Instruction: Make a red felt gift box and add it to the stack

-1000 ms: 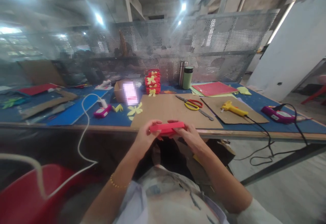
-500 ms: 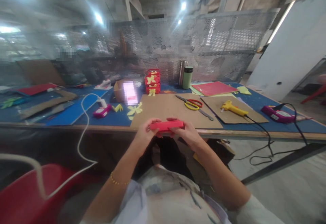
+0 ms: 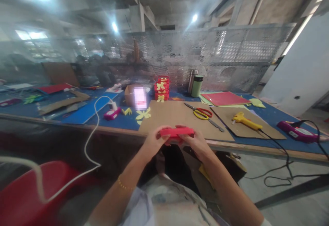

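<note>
A small red box (image 3: pixel 177 133) is held level between my two hands at the table's front edge. My left hand (image 3: pixel 157 139) grips its left end, thumb on the near side. Around the right end, my right hand (image 3: pixel 197 141) is closed, with its thumb along the near face. The fingers behind the box are partly hidden. Just beyond lies a brown cardboard sheet (image 3: pixel 164 114), with scissors (image 3: pixel 200 112) and a grey flat blade (image 3: pixel 216 125) on it. Farther back stands a stack of red boxes (image 3: pixel 161 88) with yellow bows.
Right of the scissors, a yellow glue gun (image 3: pixel 246 121) rests on a cardboard piece, its black cord hanging off the table. Yellow bow cut-outs (image 3: pixel 143 114) lie left. Behind are a green tumbler (image 3: pixel 197 86) and red sheets (image 3: pixel 226 98). A white cable (image 3: pixel 86 150) droops at left.
The view has shifted, so the table and hands appear farther right and slightly lower. Both hands still hold the red box, which shows slightly more of its top.
</note>
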Demonstrator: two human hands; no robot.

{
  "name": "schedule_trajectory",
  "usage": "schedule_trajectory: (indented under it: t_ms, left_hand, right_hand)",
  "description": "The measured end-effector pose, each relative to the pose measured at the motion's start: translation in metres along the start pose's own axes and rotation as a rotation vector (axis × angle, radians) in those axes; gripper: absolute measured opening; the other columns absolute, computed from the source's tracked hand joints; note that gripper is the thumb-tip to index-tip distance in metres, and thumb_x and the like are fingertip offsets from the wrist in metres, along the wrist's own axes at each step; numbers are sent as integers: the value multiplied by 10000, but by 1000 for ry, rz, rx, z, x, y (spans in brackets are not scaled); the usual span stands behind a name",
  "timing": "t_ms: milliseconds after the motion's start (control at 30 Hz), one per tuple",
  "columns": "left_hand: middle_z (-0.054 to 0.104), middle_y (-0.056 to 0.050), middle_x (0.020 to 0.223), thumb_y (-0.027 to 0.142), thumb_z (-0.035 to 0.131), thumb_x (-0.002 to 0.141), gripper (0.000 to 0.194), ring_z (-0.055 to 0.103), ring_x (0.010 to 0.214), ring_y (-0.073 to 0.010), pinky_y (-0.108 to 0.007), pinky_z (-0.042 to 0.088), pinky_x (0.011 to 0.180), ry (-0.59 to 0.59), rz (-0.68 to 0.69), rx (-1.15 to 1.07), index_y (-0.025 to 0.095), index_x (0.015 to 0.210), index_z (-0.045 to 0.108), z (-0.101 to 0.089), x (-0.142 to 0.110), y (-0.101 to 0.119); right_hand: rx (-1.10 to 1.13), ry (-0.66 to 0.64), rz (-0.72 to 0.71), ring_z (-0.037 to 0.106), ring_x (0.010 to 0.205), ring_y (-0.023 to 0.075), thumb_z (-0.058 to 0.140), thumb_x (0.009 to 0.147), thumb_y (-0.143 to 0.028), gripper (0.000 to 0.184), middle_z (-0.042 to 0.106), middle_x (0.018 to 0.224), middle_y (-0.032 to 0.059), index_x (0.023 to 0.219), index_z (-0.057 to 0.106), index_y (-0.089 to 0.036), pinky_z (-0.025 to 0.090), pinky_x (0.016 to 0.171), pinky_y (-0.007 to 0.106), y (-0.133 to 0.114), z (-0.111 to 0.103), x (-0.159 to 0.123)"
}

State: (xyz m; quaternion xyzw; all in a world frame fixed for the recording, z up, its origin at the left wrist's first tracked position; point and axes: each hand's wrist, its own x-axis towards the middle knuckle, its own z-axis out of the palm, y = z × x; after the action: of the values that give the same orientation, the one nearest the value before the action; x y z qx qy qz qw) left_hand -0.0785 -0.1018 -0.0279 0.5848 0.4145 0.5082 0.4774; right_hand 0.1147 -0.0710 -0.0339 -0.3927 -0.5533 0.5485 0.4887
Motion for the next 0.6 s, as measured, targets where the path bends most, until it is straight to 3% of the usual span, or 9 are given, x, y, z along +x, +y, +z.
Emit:
schedule_trajectory:
  t_ms: [133,233,333,467,600]
  left_hand:
    - [730,-156,1237,545,812,829,643,725,1098,-273,-387,607,945,49,51,67,168,1327,657,-5,-2,0]
    - [659,-170,1365,471,796,854,673,712,1157,-271,-383,611,948,92,141,120,201,1428,572,-8,-5,-4]
    - [633,-163,1390,379,707,938,537,705,1161,-254,-387,618,943,207,370,314,216,1425,547,-7,-10,-12]
    - [644,-147,1317,246,643,988,253,666,1221,-267,-443,581,1039,421,754,743,211,1238,644,-5,-16,-20]
    - [536,-158,1456,215,611,1014,289,690,1166,-237,-413,603,1004,378,860,971,245,1297,663,-8,-13,-23]
  right_hand:
    - [90,-19,52,638,539,164,853,648,-513,449,736,687,57,873,754,-136,571,551,301,1,-1,3]
    - [168,-68,109,634,525,159,854,659,-570,481,707,622,53,845,732,-143,557,490,265,0,-2,6]
    - [253,-69,142,617,511,143,877,647,-543,472,707,633,42,867,720,-156,546,447,241,-2,0,8]
    - [320,-87,166,620,516,145,870,679,-468,389,708,653,25,871,701,-175,548,432,239,-2,2,9]
    - [303,-98,165,630,518,145,843,721,-467,385,727,686,39,910,706,-161,555,433,241,0,3,10]
